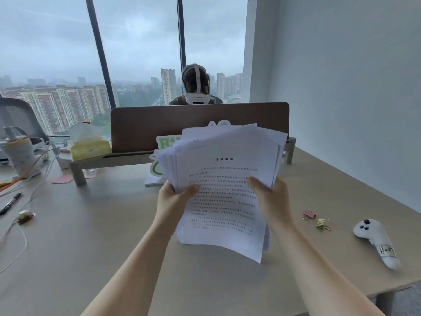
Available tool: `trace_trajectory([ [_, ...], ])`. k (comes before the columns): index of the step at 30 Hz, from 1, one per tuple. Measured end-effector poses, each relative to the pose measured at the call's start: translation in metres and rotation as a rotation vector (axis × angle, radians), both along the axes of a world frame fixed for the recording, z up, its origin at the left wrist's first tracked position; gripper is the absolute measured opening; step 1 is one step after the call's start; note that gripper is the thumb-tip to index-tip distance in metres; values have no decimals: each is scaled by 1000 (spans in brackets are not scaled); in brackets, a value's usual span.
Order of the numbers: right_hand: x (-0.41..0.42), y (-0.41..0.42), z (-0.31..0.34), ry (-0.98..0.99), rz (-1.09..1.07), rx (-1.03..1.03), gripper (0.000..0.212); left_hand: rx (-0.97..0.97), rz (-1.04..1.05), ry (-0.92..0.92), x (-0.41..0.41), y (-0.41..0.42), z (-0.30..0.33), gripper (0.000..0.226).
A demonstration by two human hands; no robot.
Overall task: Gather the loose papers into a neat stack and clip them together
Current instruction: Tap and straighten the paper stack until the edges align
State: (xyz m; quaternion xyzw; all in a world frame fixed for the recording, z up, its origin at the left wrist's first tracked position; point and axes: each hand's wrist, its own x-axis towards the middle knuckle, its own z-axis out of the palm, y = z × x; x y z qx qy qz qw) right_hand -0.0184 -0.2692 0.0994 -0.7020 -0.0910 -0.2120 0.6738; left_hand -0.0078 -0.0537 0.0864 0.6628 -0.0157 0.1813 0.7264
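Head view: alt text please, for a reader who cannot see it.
Both hands, left hand and right hand, hold an uneven sheaf of printed papers upright above a beige desk. Two binder clips lie to the right, beside a white controller.

Printed text on top white paper sheet (224,201) too blurred to read; green-and-white sign (163,153) mostly hidden behind.
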Motion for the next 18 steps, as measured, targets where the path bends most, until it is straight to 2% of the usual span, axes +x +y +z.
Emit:
trace_trajectory([
  [2, -3, 5, 8, -65, -39, 35, 24, 5, 51, -50, -1, -4, 6, 12],
  [4, -4, 8, 22, -110, -44, 74, 22, 9, 90, -110, 0, -5, 19, 15],
  [7, -3, 6, 25, -97, 23, 117, 23, 25, 93, -123, 2, 4, 23, 28],
  [10, -2, 6, 4, 3, 50, 80, 25, 26, 12, 2, 2, 11, 2, 50],
  [11, -2, 8, -1, 31, 53, 60, 23, 39, -3, 25, 1, 11, -5, 49],
  [15, -1, 15, 5, 5, 34, 30, 23, 79, 73, 7, -2, 4, 0, 20],
  [18, -3, 14, 9, 3, 45, 52, 23, 44, 69, -7, -4, 9, 2, 23],
])
